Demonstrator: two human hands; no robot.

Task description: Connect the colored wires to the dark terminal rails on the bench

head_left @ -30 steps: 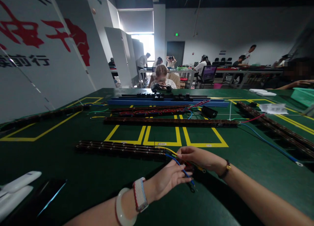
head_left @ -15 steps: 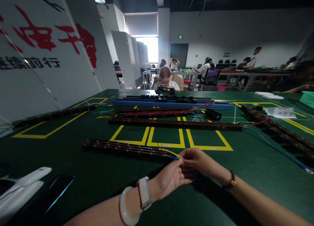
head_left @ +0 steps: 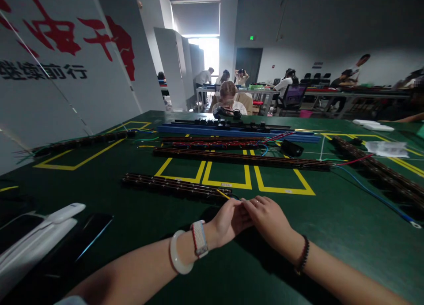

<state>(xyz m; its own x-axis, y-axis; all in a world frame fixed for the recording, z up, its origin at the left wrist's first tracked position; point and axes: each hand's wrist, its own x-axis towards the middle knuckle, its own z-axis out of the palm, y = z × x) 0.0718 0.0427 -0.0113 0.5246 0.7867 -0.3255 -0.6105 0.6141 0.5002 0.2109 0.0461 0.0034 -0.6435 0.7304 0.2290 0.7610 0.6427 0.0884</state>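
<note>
- Both touching: left hand (head_left: pixel 229 223), right hand (head_left: pixel 269 217), just off the right end of the near strip (head_left: pixel 172 186).
- Left hand half-curled; can't tell if gripping.
- Right hand bent over left hand's fingertips; hold hidden, can't tell.
- Yellow wire (head_left: pixel 223 193) runs from near strip to left hand.
- Near strip flat on green table (head_left: pixel 331 225), long strip (head_left: pixel 245 159) beyond.

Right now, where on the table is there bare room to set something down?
Bare green tabletop lies between the right forearm and the long thin blue wire. Another patch lies between the nearest long dark ribbed strip and the left forearm. It is crowded farther back, where thin red wires and dark strips lie before the long blue rail.
</note>
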